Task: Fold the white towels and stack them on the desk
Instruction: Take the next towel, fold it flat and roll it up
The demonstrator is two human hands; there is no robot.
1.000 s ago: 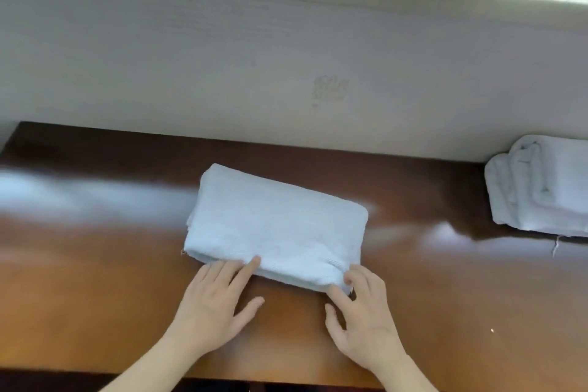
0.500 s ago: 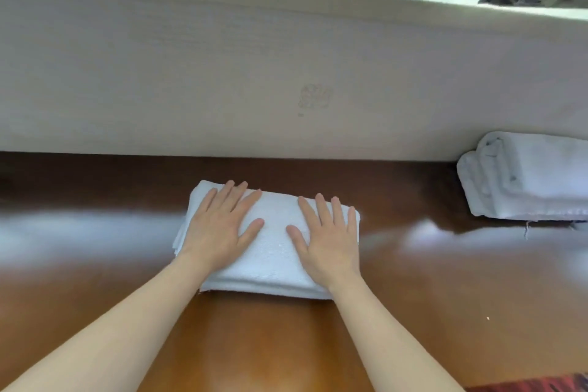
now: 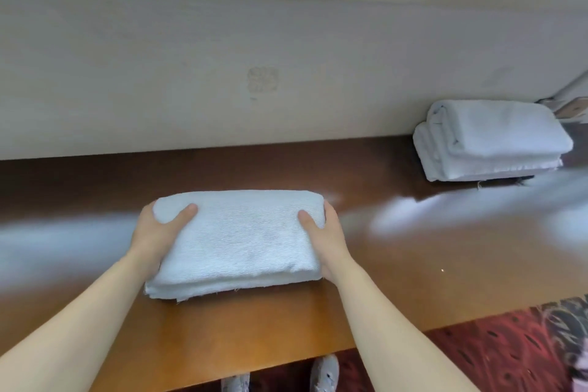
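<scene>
A folded white towel [image 3: 241, 242] is in the middle of the brown wooden desk [image 3: 397, 248], held between both hands. My left hand [image 3: 152, 235] grips its left end, thumb on top and fingers hidden underneath. My right hand [image 3: 327, 232] grips its right end the same way. Whether the towel rests on the desk or is slightly lifted is unclear. A stack of folded white towels [image 3: 490, 140] sits at the far right of the desk against the wall.
A pale wall [image 3: 222, 57] runs along the back of the desk, with a window ledge above it. The desk's front edge is near me; below it show red patterned carpet [image 3: 493, 350] and my shoes [image 3: 324, 372].
My hands went from touching the towel's near edge, to pressing flat on top, to gripping its two ends. The view has swung right, showing more of the stack.
</scene>
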